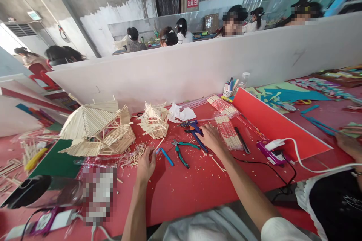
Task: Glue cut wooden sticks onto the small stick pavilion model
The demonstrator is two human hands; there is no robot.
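My left hand (145, 165) is closed in a pinch around a thin wooden stick (160, 143), which points up and to the right over the red table. Just right of it lie a blue pen-like piece (167, 157) and green-handled pliers (181, 151). My right hand (209, 136) has its fingers curled on the handle of a blue glue gun (198, 134), whose nozzle end points left. Two pavilion-like models of wooden sticks stand to the left: a large one (94, 126) and a smaller one (155, 120).
Packs of sticks (228, 132) and a black marker (242, 140) lie right of my right hand. A red board (278, 124) and a purple power strip (272, 152) stand farther right. A white partition (169, 71) closes the back. A co-worker's hand (349, 145) shows at right.
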